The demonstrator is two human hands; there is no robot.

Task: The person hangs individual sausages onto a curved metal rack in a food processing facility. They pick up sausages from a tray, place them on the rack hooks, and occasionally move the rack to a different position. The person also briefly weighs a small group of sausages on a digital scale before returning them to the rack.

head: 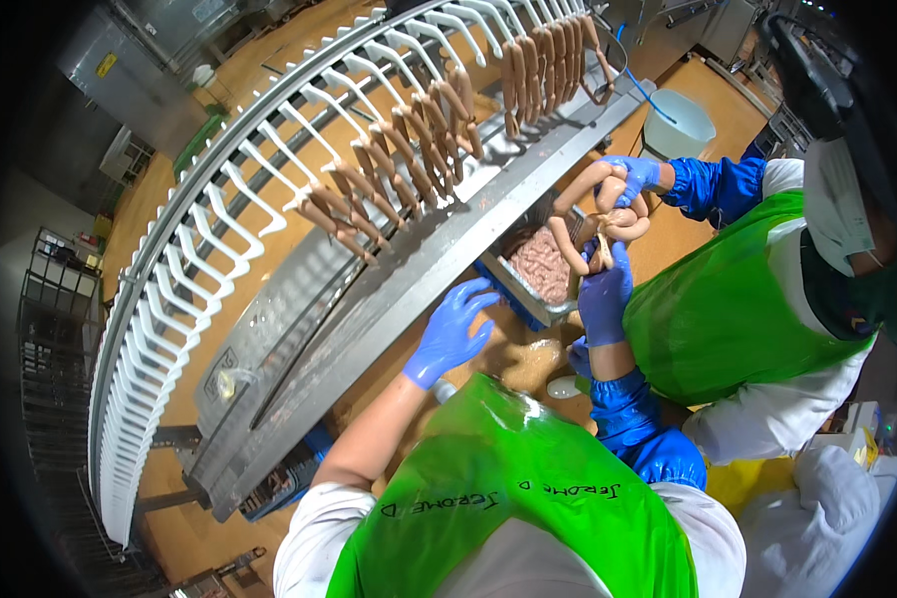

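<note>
My left hand (452, 329), in a blue glove, is held with fingers apart beside the steel trough's near edge and holds nothing. In my right hand (605, 299), also gloved, is the twisted end of some casing (603, 253) from a bunch of linked sausages (583, 183). A co-worker's gloved hand (635, 179) grips the upper part of that same bunch. Below the links stands a tub of ground meat (542, 261), partly covered by them. The co-worker's other hand (579, 356) is mostly hidden behind my right forearm.
A curved rail with white plastic hooks (232, 187) runs over the steel trough (389, 291). Linked sausages (418, 142) hang from several hooks. A white bucket (676, 123) with a blue hose stands beyond. The co-worker in a green apron (732, 306) stands close at my right.
</note>
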